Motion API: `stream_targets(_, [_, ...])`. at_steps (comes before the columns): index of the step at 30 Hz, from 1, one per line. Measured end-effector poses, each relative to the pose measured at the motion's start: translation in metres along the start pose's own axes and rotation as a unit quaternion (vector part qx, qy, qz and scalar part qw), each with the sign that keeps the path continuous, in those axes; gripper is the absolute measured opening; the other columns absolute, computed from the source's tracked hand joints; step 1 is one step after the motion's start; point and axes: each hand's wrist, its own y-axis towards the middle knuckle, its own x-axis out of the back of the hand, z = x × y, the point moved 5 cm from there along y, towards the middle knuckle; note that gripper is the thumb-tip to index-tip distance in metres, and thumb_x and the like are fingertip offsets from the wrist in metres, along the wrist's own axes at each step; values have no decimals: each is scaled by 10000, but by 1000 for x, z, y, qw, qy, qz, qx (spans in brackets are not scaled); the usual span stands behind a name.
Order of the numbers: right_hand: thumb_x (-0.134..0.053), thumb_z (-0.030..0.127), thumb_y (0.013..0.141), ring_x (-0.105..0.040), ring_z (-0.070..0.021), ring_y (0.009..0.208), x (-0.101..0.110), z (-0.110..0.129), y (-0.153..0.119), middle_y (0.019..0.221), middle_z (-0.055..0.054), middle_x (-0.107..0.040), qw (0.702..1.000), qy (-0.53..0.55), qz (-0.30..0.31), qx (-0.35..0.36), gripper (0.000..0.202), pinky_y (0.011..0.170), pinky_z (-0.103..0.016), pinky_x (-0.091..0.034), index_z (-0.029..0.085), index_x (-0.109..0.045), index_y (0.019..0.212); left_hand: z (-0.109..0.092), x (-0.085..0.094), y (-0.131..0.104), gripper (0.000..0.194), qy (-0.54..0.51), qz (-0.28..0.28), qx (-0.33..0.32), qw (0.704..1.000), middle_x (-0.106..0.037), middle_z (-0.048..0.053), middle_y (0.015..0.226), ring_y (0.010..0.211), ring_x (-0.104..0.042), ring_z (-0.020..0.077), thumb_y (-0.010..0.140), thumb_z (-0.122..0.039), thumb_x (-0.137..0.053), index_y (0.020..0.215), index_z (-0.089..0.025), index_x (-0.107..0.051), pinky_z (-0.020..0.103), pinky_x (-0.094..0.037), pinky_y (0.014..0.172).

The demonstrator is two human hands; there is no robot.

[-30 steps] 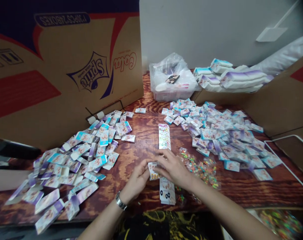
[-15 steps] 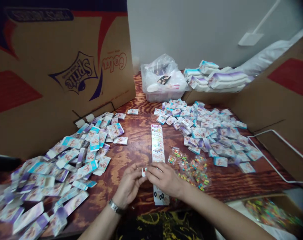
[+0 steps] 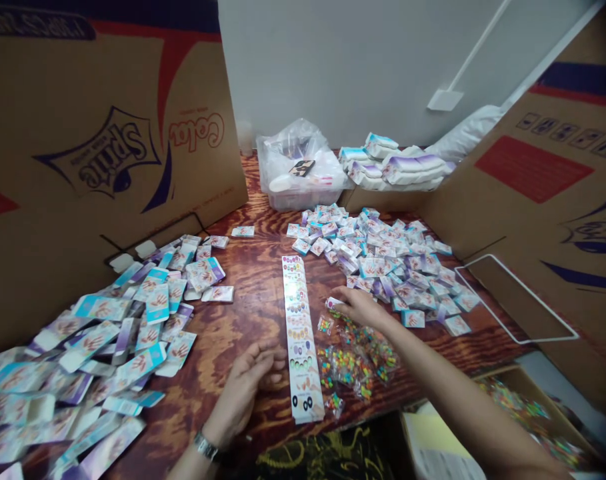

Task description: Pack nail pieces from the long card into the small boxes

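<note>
My right hand (image 3: 361,307) reaches out over the table toward the pile of small boxes (image 3: 403,263) on the right. Its fingertips pinch a small folded sticker piece (image 3: 332,303). My left hand (image 3: 247,389) rests low on the wooden table (image 3: 253,313) with fingers loosely apart and nothing in them, just left of a long strip of nail stickers (image 3: 301,337). Several small clear bags of colourful beads (image 3: 355,360) lie right of the strip, under my right forearm.
A heap of flat printed cartons (image 3: 117,333) covers the left side. Large cardboard boxes (image 3: 107,133) wall in the left and right (image 3: 533,200). At the back are a plastic bag over a tub (image 3: 297,167) and stacked cartons (image 3: 397,167). A white wire frame (image 3: 513,300) lies at right.
Both hands were together over the near end of the strip, working a small piece. Now my right hand has carried it forward and right, and my left hand has let go and dropped back.
</note>
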Motion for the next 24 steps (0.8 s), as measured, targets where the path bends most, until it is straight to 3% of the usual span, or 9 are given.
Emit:
stream_targets(7, [-645,217,685,-630,-233,762,-16,-7,29,792,-97,-691,995,-58,74,-37,103,630,-255,-389,153,-668,762,4,2,4,398,32,-15,-8,999,-662,104,1008,862,-618,169,730,-365,-670,1052,-165,-551,265,-480,721])
stream_targets(13, [-441,298,854,-576,-148,614,-27,-5,28,697,-48,-654,995,-48,65,-65,258,529,-212,-350,133,-636,815,13,0,3,380,32,-10,6,999,-659,100,994,831,-610,154,733,-374,-663,1027,-157,-559,254,-485,694])
stream_targets(17, [-324,309,927,-571,-155,713,-9,3,26,800,-49,-642,997,-32,61,20,332,600,-223,-384,133,-605,928,14,2,4,387,32,-15,7,999,-660,91,979,815,-608,144,736,-372,-659,1040,-157,-552,246,-486,686])
stream_targets(20, [-424,252,897,-563,-172,865,6,15,31,926,-50,-637,989,-27,88,117,217,739,-247,-390,175,-620,951,13,3,5,385,36,-23,4,999,-661,85,963,807,-609,143,729,-376,-660,1028,-157,-553,242,-487,678])
stream_targets(24, [-572,148,785,-580,-179,868,-1,30,43,958,-25,-651,965,-37,159,206,227,754,-247,-391,230,-631,988,15,1,5,401,57,-13,5,998,-661,98,999,828,-622,159,733,-402,-644,1041,-165,-544,255,-493,684])
